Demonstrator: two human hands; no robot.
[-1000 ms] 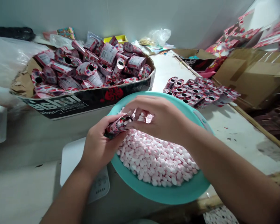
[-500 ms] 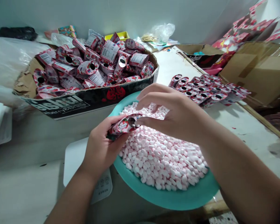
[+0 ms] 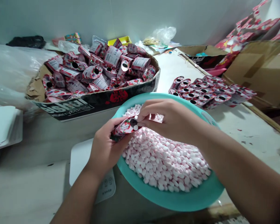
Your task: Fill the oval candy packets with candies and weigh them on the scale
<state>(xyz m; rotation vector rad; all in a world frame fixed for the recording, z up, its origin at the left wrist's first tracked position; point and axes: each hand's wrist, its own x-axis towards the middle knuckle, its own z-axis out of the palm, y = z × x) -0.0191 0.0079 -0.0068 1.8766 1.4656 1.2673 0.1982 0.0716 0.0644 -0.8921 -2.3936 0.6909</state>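
My left hand (image 3: 107,144) is wrapped round a small red-and-pink printed candy box (image 3: 124,127), tilted so its round dark hole faces right. At that hole, the fingertips of my right hand (image 3: 164,115) are pinched together. A couple of white candies (image 3: 135,127) show between the fingertips and the hole's rim. Both hands are over a turquoise basin (image 3: 177,202) that holds a large heap of pale pink and white oval candies (image 3: 163,158). Part of the heap is hidden beneath my right hand and forearm.
An open carton (image 3: 100,101) full of similar boxes stands behind the basin at left. Several boxes (image 3: 203,90) stand in rows at right. A white scale (image 3: 80,158) lies partly under my left arm. Stacked white trays (image 3: 4,127) sit far left; brown cartons (image 3: 259,68) stand right.
My right hand has lowered, and its spread fingers have closed into a pinch at the box's hole. My left hand keeps its hold. The whole view has shifted slightly.
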